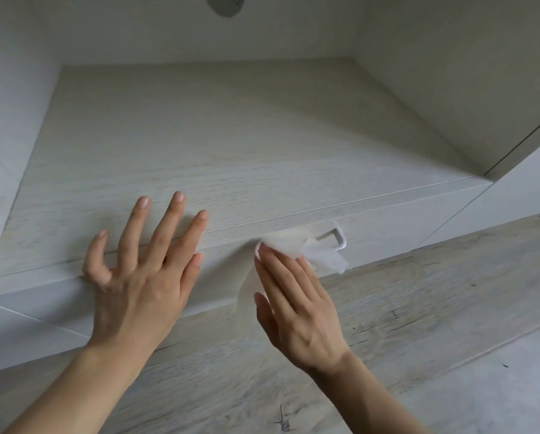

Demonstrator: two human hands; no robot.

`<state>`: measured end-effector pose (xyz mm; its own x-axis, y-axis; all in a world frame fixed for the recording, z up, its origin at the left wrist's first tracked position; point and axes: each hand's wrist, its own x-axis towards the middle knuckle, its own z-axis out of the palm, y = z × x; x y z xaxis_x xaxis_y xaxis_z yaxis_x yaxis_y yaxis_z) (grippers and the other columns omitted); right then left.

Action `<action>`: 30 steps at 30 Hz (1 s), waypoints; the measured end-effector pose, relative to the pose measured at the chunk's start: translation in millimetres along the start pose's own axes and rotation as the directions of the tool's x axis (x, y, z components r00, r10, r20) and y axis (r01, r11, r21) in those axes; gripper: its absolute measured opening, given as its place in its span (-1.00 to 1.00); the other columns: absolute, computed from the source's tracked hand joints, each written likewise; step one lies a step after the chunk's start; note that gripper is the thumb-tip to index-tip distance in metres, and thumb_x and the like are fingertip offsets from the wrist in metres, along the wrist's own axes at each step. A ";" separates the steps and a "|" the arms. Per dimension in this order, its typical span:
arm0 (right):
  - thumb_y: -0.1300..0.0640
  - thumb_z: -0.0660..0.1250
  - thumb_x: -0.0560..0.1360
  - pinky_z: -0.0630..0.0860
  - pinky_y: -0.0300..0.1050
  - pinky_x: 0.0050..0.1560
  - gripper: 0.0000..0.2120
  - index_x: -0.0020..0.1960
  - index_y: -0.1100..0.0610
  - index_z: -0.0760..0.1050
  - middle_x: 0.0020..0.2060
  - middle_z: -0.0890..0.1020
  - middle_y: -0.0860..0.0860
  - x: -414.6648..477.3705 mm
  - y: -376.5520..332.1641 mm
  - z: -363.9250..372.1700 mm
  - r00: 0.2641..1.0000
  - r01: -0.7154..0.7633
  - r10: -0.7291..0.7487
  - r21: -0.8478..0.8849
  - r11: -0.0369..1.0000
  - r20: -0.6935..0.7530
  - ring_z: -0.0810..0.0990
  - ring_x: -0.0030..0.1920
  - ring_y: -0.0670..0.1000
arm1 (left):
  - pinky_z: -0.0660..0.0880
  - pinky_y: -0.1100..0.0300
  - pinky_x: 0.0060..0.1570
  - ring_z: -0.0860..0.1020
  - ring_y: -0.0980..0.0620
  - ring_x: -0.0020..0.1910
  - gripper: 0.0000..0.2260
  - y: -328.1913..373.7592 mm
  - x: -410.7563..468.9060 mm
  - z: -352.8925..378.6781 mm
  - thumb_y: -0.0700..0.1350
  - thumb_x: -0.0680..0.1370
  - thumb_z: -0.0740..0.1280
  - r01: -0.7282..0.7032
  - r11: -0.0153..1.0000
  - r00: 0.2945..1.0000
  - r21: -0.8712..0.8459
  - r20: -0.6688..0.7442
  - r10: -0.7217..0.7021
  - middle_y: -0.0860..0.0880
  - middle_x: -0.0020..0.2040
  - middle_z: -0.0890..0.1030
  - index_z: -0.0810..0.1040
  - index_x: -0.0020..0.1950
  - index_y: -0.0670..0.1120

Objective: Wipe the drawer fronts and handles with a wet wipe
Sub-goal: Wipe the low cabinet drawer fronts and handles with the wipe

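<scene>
Lying flat against the pale wood-grain drawer front (387, 236), the wet wipe (293, 244) sits just left of the metal handle (341, 239). Its right end is bunched and overlaps the left part of the handle, so that only the handle's right corner shows. A thin, translucent tail of the wipe hangs down the drawer front, below and to the left of the fingertips. The right hand (296, 302) is directly on the wipe: its fingers (278, 270) are straight and held together, their tips pressing the sheet to the drawer face, with nothing curled round it. The left hand (137, 277) is well to the left of the wipe and does not touch it. It is spread wide, four fingers fanned flat on the tabletop (231, 136) above the drawer, palm over the front edge, thumb bent down at that edge; it holds nothing. Between the two hands a bare strip of drawer front is visible. The tabletop shows the same pale grain and runs back into a recess closed by white walls (450, 73) at left, rear and right. A grey round fitting (226, 4) on the rear wall is cut off by the upper frame edge; what it is cannot be told. Right of the drawer front a plain white panel (497, 214) continues. Below lies a light, weathered plank-pattern floor (419, 324).
</scene>
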<state>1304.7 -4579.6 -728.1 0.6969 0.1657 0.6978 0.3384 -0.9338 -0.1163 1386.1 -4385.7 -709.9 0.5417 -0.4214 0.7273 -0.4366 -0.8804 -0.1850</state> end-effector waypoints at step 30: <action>0.16 0.33 0.44 0.29 -0.18 0.02 -0.91 -0.22 0.15 0.52 -0.17 0.61 0.01 39.3 17.3 -72.8 0.977 -0.199 0.202 -0.044 0.979 0.071 0.47 -0.12 0.00 | 0.01 -0.12 0.33 0.21 -0.14 0.50 -0.63 1.6 2.9 -4.7 0.02 0.70 0.10 0.027 0.999 0.998 -0.017 0.049 -0.026 -0.01 0.54 0.30 0.34 0.52 0.06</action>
<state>1292.0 -4612.3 -651.2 0.7941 -0.0039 0.6078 0.1649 -0.9611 -0.2216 1383.6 -4387.4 -705.0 0.5877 -0.4081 0.6986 -0.4340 -0.8877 -0.1535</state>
